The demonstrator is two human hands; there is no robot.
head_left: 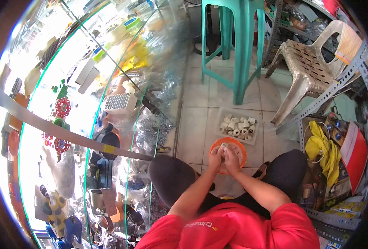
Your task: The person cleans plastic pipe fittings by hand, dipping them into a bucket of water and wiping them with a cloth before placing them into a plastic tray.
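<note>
Both of my hands are together over an orange basin (242, 150) on the floor between my knees. My left hand (216, 158) and my right hand (231, 159) have their fingers closed around something small and pale that I cannot make out. Light-coloured liquid or suds show inside the basin. Just beyond it, a clear plastic tray (252, 139) holds several white pipe fittings (236, 126).
Left of me is a glass display case (128, 162) full of hardware. A green plastic stool (238, 54) stands ahead, with a worn plastic chair (306, 62) at the right. Near my right knee, a metal shelf (316, 106) holds a yellow cloth (321, 149).
</note>
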